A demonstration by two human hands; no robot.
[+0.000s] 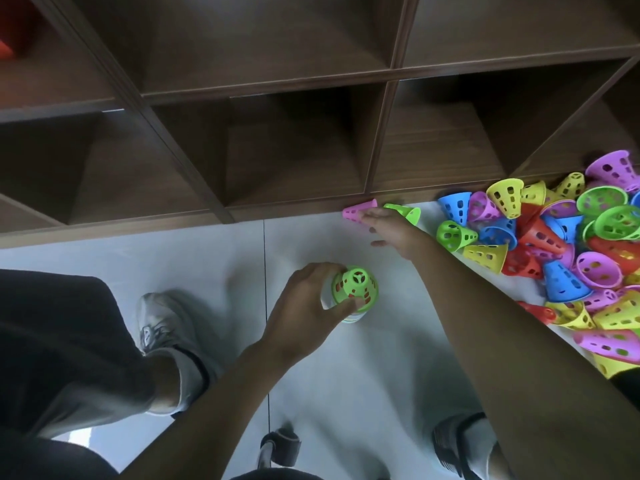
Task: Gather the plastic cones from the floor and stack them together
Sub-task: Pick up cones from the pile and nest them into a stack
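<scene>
A: What colour is the perforated plastic cone (354, 285) topping the stack?

B: Bright green, with red showing through its holes.

A: And the loose plastic cone (358, 211) by the dark brown wood-grain shelf unit (263, 77)?

B: Pink. The heap of perforated cones (568, 244) mixes yellow, blue, red, purple and green, on a pale grey tiled floor (207, 258).

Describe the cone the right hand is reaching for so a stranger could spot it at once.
Follow the foot of the brown shelf unit to where the right hand meets it. The pink cone lies on its side at the fingertips. A green cone lies beside it; the big heap sits further right.
</scene>
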